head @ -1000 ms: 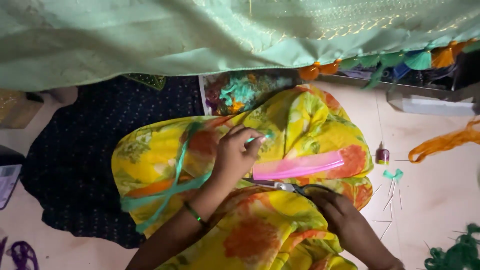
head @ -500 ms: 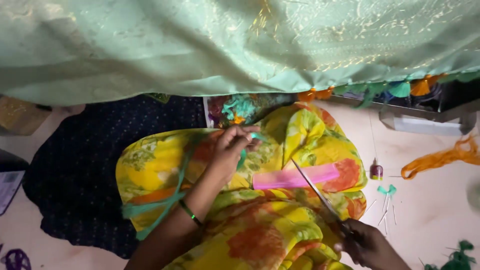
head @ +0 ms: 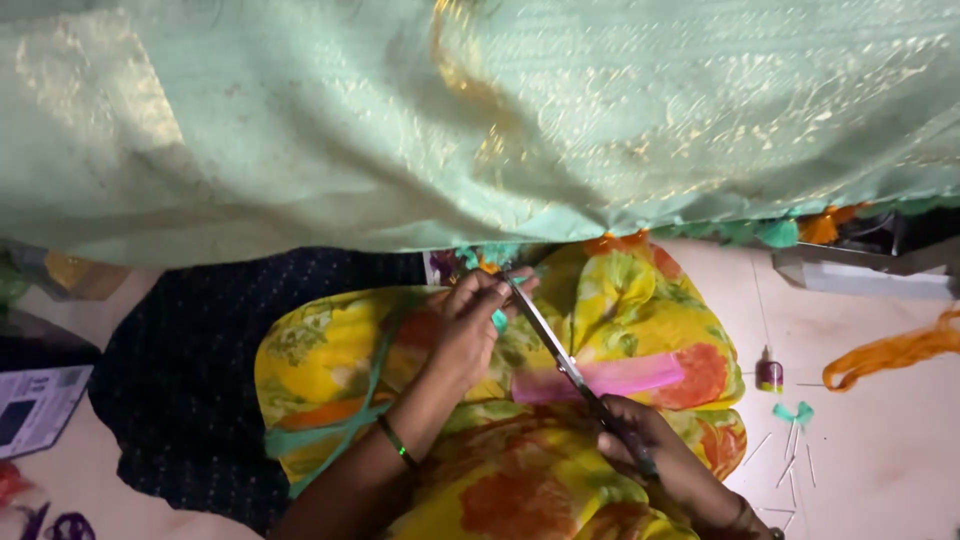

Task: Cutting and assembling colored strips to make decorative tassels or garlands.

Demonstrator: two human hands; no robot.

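My left hand (head: 470, 325) pinches a small teal thread tassel (head: 498, 318) near the hem of a pale green, gold-patterned cloth (head: 480, 120) that hangs across the top of the view. My right hand (head: 640, 440) grips a pair of metal scissors (head: 555, 345); the blades point up-left and their tips sit right at the tassel by my left fingers. Both hands hover over my lap, which is covered in yellow floral fabric (head: 600, 300). A pink strip (head: 620, 378) lies on that fabric under the scissors. A green bangle circles my left wrist.
A dark dotted cloth (head: 200, 370) lies at left on the floor. A small bottle (head: 769, 372), a teal tassel (head: 792, 412) and thin sticks lie at right, with orange thread (head: 895, 352) beyond. A box (head: 35, 405) sits at far left.
My right hand has swung the scissors up from my lap until the tips reach the tassel in my left hand. The view tilted, so more green cloth fills the top.
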